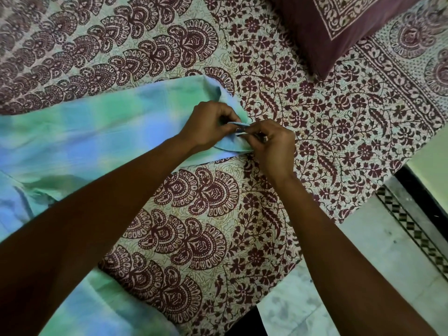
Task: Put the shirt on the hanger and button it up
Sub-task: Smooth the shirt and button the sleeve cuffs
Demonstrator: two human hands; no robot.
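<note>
Your arms (101, 214) reach out over the bed sheet (194, 202). Your left hand (208, 124) and your right hand (271, 146) both pinch the end of one sleeve (219, 151) of the shirt (84, 134), with fingers curled on the cloth. A small dark bit sits between your fingertips. It may be a button, but it is too small to tell.

That green and blue shirt lies flat on the sheet, from the middle of the bed out toward its left side. No hanger shows anywhere, so I think the hanger part is not done, and most of the buttoning looks left to do.

Dark red flowers and fans cover the sheet. A dark red pillow (327, 27) lies at the far right corner. Pale floor (363, 251) shows past the bed's near right edge.
</note>
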